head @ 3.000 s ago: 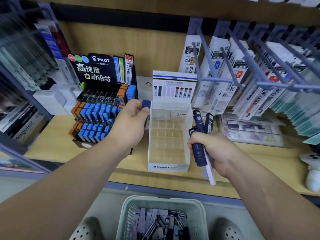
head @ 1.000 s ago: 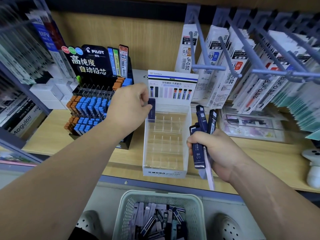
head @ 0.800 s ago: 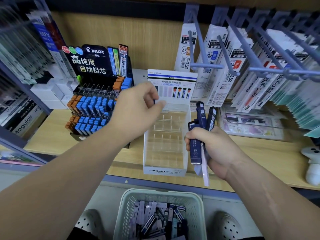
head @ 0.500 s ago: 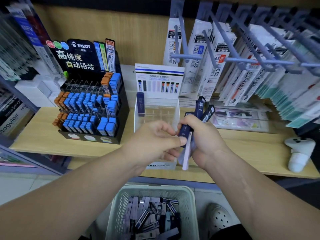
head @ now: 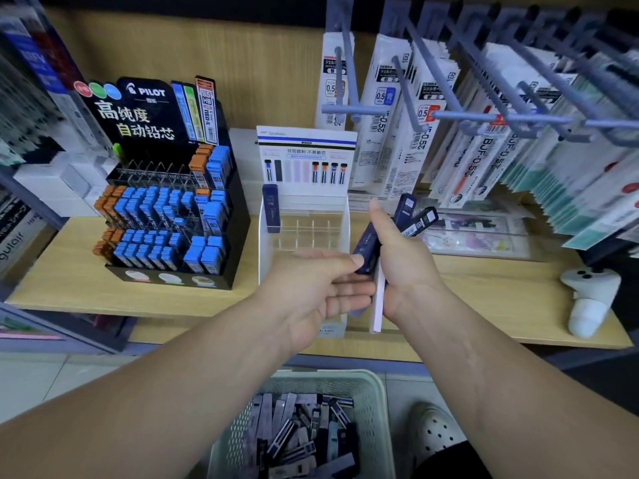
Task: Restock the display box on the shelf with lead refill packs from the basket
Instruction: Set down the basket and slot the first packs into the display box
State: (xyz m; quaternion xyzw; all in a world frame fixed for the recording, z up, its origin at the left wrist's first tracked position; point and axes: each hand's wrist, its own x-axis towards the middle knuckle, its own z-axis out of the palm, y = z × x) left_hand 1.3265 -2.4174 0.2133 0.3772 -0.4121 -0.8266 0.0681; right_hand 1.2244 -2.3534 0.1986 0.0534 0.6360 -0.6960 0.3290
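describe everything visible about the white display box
The display box is white, seemingly card, with an upright printed header and clear dividers forming a grid. It sits on the shelf right of the black Pilot stand. One dark blue refill pack stands upright in its back left compartment; the left hand hides much of its front.

Only one view, a wide-angle cam on the head, facing forward and down at the shelf (head: 65, 271) close up. The basket (head: 345, 376) sits at the frame's bottom edge
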